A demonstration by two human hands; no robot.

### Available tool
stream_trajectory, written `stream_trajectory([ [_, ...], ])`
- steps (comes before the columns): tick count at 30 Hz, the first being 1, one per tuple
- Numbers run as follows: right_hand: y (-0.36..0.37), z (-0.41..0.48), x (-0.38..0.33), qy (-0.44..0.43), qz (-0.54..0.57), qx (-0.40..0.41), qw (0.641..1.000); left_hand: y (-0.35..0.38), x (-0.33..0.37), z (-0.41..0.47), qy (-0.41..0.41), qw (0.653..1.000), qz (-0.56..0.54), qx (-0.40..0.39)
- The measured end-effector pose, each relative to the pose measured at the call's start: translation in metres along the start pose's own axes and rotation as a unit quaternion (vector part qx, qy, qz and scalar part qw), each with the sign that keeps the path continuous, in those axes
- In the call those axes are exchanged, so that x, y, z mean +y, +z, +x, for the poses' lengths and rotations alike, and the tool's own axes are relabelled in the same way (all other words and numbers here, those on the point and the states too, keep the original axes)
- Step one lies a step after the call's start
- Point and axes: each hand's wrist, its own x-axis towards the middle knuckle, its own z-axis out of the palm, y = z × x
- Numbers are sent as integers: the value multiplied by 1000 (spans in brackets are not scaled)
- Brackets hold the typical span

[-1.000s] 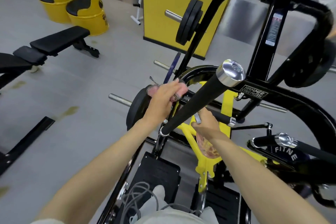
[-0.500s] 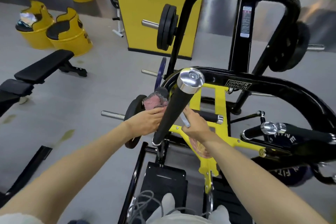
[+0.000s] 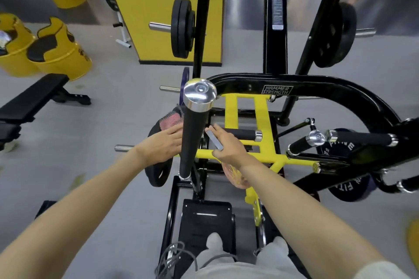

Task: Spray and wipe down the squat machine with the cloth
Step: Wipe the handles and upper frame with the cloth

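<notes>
Left hand [image 3: 162, 144], fingers flat on cloth [image 3: 172, 119], now lower beside handle [image 3: 194, 136], frame centre; right hand [image 3: 227, 146] still grips spray bottle [image 3: 233, 176].

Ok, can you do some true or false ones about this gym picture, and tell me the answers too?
1. The cloth is pink. True.
2. The right hand holds the spray bottle. True.
3. The yellow bins stand to the right of the squat machine. False: they stand on the floor to its left.
4. The label on the machine's black frame reads "Hammer Strength". True.
5. The bench on the left is red. False: it is black.
</notes>
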Motion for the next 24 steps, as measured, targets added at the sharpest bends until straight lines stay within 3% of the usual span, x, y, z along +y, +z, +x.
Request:
stream_trajectory([
  [2,1,1,-1,2,-3,-1,1000,41,7,-3,85,990,-26,110],
  [3,1,2,0,5,-5,1,1000,44,13,-3,74,977,-91,179],
  [6,5,5,2,16,-7,2,1000,36,37,6,-104,913,-327,223],
  [9,14,10,6,8,-1,4,1000,15,39,20,-302,825,-440,187],
  [14,16,13,9,-1,12,14,1000,-22,8,40,-302,833,-439,149],
  [16,16,12,9,2,16,17,1000,-19,-7,53,-328,808,-478,102],
  [18,16,11,8,4,17,18,1000,-11,-19,66,-346,732,-578,100],
  [22,15,11,4,8,6,13,1000,5,-31,76,-370,507,-770,116],
  [24,15,11,4,9,4,13,1000,8,-29,75,-387,450,-796,121],
])
